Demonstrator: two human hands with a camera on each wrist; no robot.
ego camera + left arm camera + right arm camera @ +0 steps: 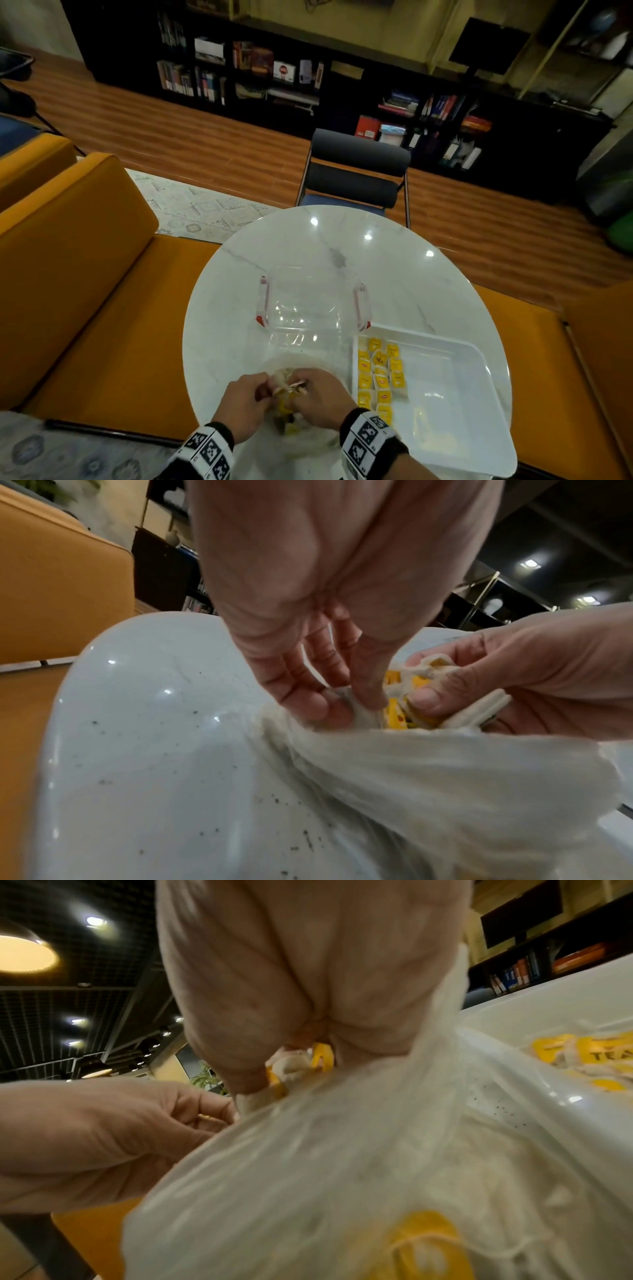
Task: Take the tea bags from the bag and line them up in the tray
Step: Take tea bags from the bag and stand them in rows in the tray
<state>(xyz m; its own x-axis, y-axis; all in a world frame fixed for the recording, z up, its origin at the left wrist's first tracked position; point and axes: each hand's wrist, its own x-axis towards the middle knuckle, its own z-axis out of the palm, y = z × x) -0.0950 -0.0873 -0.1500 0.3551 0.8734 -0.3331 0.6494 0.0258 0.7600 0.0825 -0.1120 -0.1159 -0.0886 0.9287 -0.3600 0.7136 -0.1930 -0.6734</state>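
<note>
Both of your hands were at the mouth of the bag (301, 435) by the table's (239, 308) near edge: left hand (241, 404) pinched the plastic open, right hand (320, 399) pinched tea bags (397, 715) inside. Rows filled the tray's (479, 356) left side; next, you'd likely lift one out without snagging strings.
</note>
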